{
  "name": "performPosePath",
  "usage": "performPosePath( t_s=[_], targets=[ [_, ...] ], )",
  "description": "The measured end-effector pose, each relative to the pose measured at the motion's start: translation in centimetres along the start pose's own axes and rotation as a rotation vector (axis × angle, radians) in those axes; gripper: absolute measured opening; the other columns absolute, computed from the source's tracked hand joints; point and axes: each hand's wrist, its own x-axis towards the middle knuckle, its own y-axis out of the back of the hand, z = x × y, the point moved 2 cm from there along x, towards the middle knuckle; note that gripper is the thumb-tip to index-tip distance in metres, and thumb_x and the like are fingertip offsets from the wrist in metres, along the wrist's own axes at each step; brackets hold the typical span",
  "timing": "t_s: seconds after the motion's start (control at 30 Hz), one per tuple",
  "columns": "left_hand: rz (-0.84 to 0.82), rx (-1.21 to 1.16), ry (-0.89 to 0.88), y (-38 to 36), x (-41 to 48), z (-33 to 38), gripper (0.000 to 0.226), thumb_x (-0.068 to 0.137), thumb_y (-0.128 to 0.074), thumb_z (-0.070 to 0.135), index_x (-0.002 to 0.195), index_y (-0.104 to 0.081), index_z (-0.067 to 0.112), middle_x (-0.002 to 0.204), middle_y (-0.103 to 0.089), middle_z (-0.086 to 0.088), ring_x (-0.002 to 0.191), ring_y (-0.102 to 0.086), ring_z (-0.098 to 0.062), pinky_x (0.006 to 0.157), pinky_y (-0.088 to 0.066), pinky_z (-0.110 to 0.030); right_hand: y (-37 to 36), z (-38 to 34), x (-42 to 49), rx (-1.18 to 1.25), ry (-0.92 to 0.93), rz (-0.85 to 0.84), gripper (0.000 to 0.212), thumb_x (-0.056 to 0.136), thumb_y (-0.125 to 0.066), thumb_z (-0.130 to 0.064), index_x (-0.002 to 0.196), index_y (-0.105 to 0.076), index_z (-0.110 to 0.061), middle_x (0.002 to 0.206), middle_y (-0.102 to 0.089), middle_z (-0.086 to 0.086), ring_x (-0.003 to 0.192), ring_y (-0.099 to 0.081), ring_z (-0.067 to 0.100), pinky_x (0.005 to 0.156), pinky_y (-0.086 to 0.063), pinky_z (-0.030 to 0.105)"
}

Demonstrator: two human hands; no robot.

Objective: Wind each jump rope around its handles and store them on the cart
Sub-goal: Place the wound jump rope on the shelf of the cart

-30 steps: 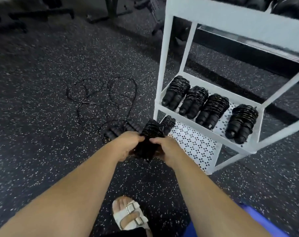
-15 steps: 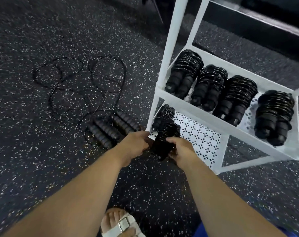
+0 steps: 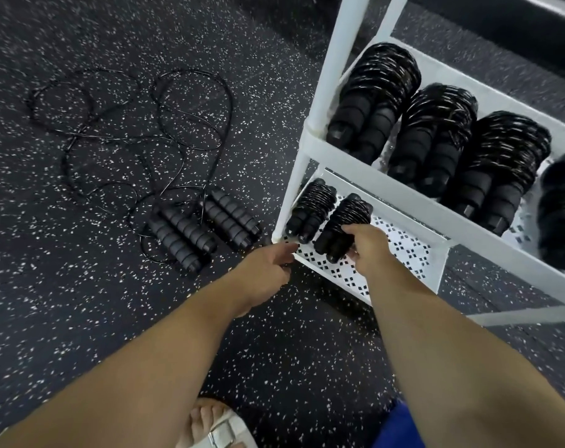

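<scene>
head | R hand point(image 3: 368, 244) grips wound rope point(image 3: 346, 221) on cart shelf point(image 3: 404, 250) | L hand point(image 3: 268, 266) loose

Soft, even indoor light; the speckled floor point(image 3: 80, 302) looks dim. The posts of the white cart point(image 3: 337, 59) bow from the wide lens, and ropes point(image 3: 562, 215) at its right end blur.

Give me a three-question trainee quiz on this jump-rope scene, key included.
1. True or false: the right hand grips a wound rope at the cart's bottom shelf.
2. How many wound ropes are at that shelf, counting the held one? A) one B) two C) four
3. Fill in: the unwound ropes lie on the ___.
Key: 1 true; 2 B; 3 floor.
</scene>
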Motion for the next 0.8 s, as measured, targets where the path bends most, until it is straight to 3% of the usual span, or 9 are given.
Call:
performPosePath(
  t_s=[0.1, 0.27, 0.33, 0.47, 0.57, 0.63, 0.7, 0.8],
  targets=[
    [0.006, -0.011, 0.003, -0.1, 0.3, 0.0, 0.064, 0.097, -0.049, -0.005, 0.151, -0.036, 0.027, 0.147, -0.049, 0.005, 0.136, -0.044, -0.015, 0.118, -0.032, -0.045, 0.3, 0.3, 0.7, -0.025, 0.017, -0.01, 0.032, 0.086, -0.062, 0.002, 0.117, -0.057, -0.004, 0.091, -0.062, 0.009, 0.072, -0.057, 0.018, 0.057, -0.049, 0.025],
    [0.009, 0.004, 0.0, 0.0, 0.4, -0.1, 0.065, 0.097, -0.05, -0.005, 0.151, -0.036, 0.029, 0.146, -0.049, 0.006, 0.135, -0.046, -0.014, 0.115, -0.036, -0.041, 0.7, 0.9, 0.7, -0.029, 0.048, -0.055, 0.032, 0.089, -0.057, 0.008, 0.115, -0.058, -0.011, 0.099, -0.064, 0.009, 0.091, -0.062, 0.023, 0.091, -0.054, 0.038],
    [0.008, 0.018, -0.003, 0.0, 0.4, 0.0, 0.066, 0.097, -0.05, -0.004, 0.151, -0.035, 0.03, 0.146, -0.05, 0.007, 0.134, -0.047, -0.013, 0.11, -0.041, -0.035, 0.8, 0.8, 0.5, -0.007, 0.057, -0.052, 0.041, 0.089, -0.057, 0.009, 0.126, -0.054, -0.01, 0.102, -0.063, 0.01, 0.096, -0.065, 0.026, 0.093, -0.054, 0.039],
    [-0.008, 0.032, -0.008, 0.1, 0.5, 0.1, 0.067, 0.097, -0.049, -0.004, 0.152, -0.033, 0.03, 0.148, -0.048, 0.006, 0.136, -0.044, -0.014, 0.118, -0.033, -0.044, 0.7, 0.9, 0.3, 0.03, 0.05, -0.046, 0.053, 0.089, -0.057, 0.009, 0.139, -0.045, -0.007, 0.109, -0.063, 0.012, 0.101, -0.064, 0.026, 0.091, -0.054, 0.037],
    [-0.008, 0.028, -0.008, 0.2, 0.2, 0.2, 0.069, 0.096, -0.049, -0.005, 0.152, -0.034, 0.032, 0.148, -0.048, 0.006, 0.133, -0.048, -0.013, 0.107, -0.044, -0.035, 0.6, 1.4, 0.3, 0.023, 0.012, -0.024, 0.065, 0.089, -0.062, -0.001, 0.147, -0.034, -0.011, 0.107, -0.062, 0.01, 0.106, -0.062, 0.029, 0.096, -0.051, 0.044],
    [-0.003, 0.028, -0.006, 0.5, -0.3, 0.3, 0.069, 0.095, -0.049, -0.006, 0.151, -0.035, 0.032, 0.147, -0.048, 0.007, 0.126, -0.053, -0.013, 0.095, -0.048, -0.026, 0.5, 1.7, -0.2, -0.004, -0.003, 0.026, 0.066, 0.085, -0.066, -0.008, 0.145, -0.038, -0.011, 0.119, -0.061, 0.011, 0.105, -0.06, 0.028, 0.099, -0.049, 0.047],
    [0.008, 0.034, 0.004, 1.1, -1.2, 0.5, 0.071, 0.093, -0.047, -0.01, 0.152, -0.035, 0.028, 0.148, -0.047, 0.004, 0.127, -0.052, -0.015, 0.106, -0.043, -0.033, 0.5, 1.9, -1.1, -0.014, -0.009, 0.064, 0.063, 0.081, -0.068, -0.009, 0.139, -0.046, -0.008, 0.126, -0.058, 0.012, 0.106, -0.057, 0.026, 0.098, -0.049, 0.046],
    [0.033, 0.042, 0.009, 2.3, -3.5, 1.5, 0.071, 0.093, -0.042, -0.013, 0.153, -0.034, 0.024, 0.151, -0.045, 0.002, 0.125, -0.049, -0.016, 0.103, -0.043, -0.032, 0.2, 1.8, -4.0, -0.021, -0.017, 0.068, 0.043, 0.082, -0.066, -0.006, 0.124, -0.057, -0.003, 0.099, -0.061, 0.011, 0.084, -0.056, 0.019, 0.096, -0.051, 0.045]
  ],
)
